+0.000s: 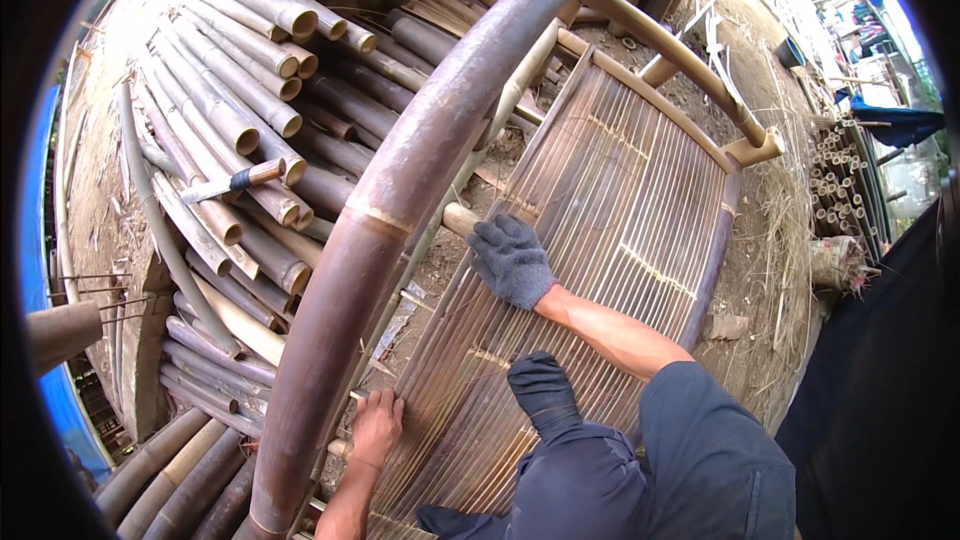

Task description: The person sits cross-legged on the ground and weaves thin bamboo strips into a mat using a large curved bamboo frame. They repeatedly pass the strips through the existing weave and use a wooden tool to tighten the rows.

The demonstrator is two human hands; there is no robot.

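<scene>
A bamboo bench seat of thin lengthwise slats (610, 175) stretches below me inside a frame of brown bamboo poles. My right hand (512, 262), in a grey knit glove, curls its fingers over the seat's left edge, beside the pale cut end of a bamboo rung (460, 219). Closer to me, my bare left hand (377, 427) has its fingers bent over the same edge; their tips are partly hidden. A thin bamboo stick (357, 395) pokes out by those fingertips. My dark-covered foot (545, 390) rests on the slats between my arms.
A thick curved bamboo pole (370, 230) arches along the left side of the seat. Beyond it lies a large stack of cut bamboo poles (240, 90), with a knife (232, 181) on top. Bundled bamboo (842, 185) stands at the far right, past dirt and fibre scraps (775, 270).
</scene>
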